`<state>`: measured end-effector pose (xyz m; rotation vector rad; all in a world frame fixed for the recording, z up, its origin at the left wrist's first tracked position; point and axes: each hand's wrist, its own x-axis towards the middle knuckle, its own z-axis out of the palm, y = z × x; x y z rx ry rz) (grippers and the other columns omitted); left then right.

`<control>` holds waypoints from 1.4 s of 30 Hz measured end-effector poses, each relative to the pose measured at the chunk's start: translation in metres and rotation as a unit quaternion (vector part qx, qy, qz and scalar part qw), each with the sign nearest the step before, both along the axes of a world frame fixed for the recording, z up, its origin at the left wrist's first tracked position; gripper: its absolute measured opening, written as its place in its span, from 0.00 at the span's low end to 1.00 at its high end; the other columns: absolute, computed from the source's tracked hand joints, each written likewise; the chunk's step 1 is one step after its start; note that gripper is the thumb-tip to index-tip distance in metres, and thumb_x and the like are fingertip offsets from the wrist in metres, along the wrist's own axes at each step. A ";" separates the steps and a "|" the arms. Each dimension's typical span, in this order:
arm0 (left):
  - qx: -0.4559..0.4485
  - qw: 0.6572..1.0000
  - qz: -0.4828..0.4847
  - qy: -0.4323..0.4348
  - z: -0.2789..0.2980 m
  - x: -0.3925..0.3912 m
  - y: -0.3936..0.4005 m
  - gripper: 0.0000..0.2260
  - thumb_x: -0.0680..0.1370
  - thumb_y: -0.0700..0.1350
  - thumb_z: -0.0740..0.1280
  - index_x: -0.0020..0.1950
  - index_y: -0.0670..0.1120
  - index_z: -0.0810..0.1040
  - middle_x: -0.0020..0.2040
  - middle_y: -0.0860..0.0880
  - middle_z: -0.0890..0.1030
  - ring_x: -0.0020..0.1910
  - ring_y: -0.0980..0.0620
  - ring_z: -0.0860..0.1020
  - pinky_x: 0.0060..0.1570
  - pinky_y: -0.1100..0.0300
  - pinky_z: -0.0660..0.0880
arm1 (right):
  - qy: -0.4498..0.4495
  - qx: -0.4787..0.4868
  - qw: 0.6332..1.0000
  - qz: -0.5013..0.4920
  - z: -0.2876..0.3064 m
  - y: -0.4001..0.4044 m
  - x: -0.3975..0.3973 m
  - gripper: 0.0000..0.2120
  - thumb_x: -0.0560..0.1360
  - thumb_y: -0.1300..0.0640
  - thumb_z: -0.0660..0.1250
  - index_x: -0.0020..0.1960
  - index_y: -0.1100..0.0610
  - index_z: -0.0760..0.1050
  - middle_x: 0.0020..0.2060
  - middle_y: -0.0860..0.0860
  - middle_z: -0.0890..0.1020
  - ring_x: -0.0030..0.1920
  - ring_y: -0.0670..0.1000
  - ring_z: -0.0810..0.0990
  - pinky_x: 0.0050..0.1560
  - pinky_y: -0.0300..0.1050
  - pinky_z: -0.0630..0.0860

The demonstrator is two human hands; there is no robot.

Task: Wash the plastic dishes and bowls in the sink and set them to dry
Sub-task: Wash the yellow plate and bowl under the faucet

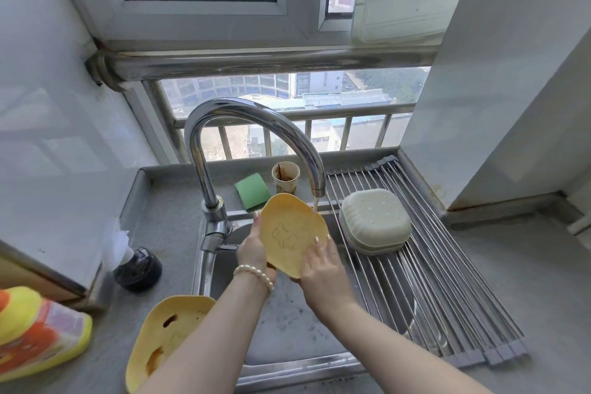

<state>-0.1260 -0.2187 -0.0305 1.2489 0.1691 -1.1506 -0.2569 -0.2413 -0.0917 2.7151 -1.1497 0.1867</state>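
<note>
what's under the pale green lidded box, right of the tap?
The pale green box sits on the steel roll-up drying rack, which spans the right part of the sink. The rods directly beneath it are covered.

arms: bare, no sleeves | left wrist: white pearl bracelet (254,275) | fingernails: long

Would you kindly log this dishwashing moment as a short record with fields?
setting: steel sink below a window
tap: faucet running, stream landing on the held plate's upper rim
held item: yellow plate, tilted over the basin
left hand: left hand grips the plate's left edge
right hand: right hand fingers spread flat on the plate's face
waiting: stained yellow plate on the counter, left of the sink
drying: green bowl upside down on the roll-up rack
behind the tap: green sponge, stained paper cup
</note>
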 end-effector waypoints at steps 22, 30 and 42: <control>0.068 0.989 -0.123 -0.036 0.004 -0.017 0.026 0.12 0.70 0.33 0.55 0.50 0.38 0.73 0.48 0.38 0.77 0.43 0.39 0.77 0.50 0.45 0.78 | -0.022 0.047 0.993 0.102 0.002 -0.035 -0.025 0.30 0.79 0.42 0.45 0.69 0.59 0.72 0.66 0.50 0.74 0.69 0.55 0.70 0.73 0.63 0.50; -0.033 0.999 -0.029 0.004 -0.003 -0.043 0.021 0.11 0.70 0.34 0.64 0.52 0.34 0.76 0.43 0.40 0.77 0.41 0.44 0.76 0.45 0.52 0.75 | -0.258 0.041 0.956 0.134 0.025 -0.003 0.011 0.14 0.47 0.67 0.78 0.29 0.55 0.80 0.22 0.49 0.78 0.23 0.49 0.77 0.46 0.45 0.81; 0.010 0.994 -0.112 -0.003 0.008 -0.019 0.016 0.10 0.75 0.39 0.56 0.51 0.40 0.74 0.47 0.40 0.79 0.46 0.40 0.76 0.55 0.39 0.76 | -0.054 -0.017 0.995 0.087 -0.001 -0.025 -0.023 0.22 0.73 0.47 0.58 0.56 0.59 0.81 0.55 0.55 0.83 0.57 0.60 0.81 0.58 0.66 0.73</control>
